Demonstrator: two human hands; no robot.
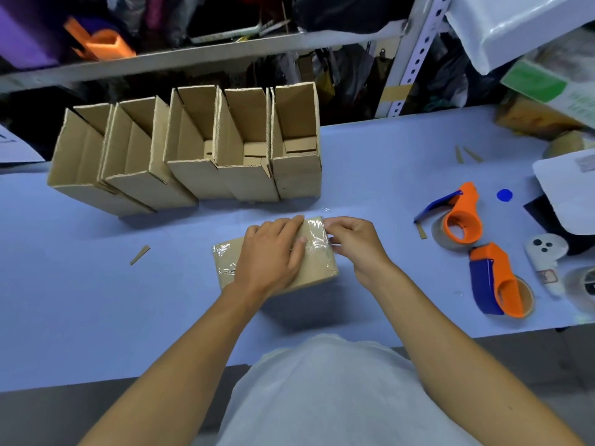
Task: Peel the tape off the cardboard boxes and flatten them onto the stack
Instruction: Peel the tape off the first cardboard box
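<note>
Head view, blue table [96,284]. Clock bearings taken from the taped box at centre.

10 to 12 o'clock: row of open cardboard boxes [193,149], five counted, standing upright with top flaps raised, packed side against side. Bottoms appear closed. Likely queued for later stripping; no flattened stack is visible anywhere in view.

9 o'clock: loose cardboard sliver [140,255] lying alone on the table, well apart from the work.

Centre: taped box [318,268], closed, lying on the table with clear tape [314,236] wrinkled over its top and its 3 o'clock end, more tape gloss at the 9 o'clock end.

Left hand [272,252] lies palm-down across the box top, fingers extended and pressing. Judgement: it pins the box so it cannot slide or lift when the tape is pulled.

Right hand [352,243] is at the 3 o'clock end, fingertips bunched against the tape edge; appears to pinch it, though actual hold on a lifted tab cannot be confirmed. Step in hand: starting the peel. Tape mostly adhered.

3 to 4 o'clock: two orange-and-blue tape dispensers [460,217], set aside, near each other, well apart from the box.
</note>
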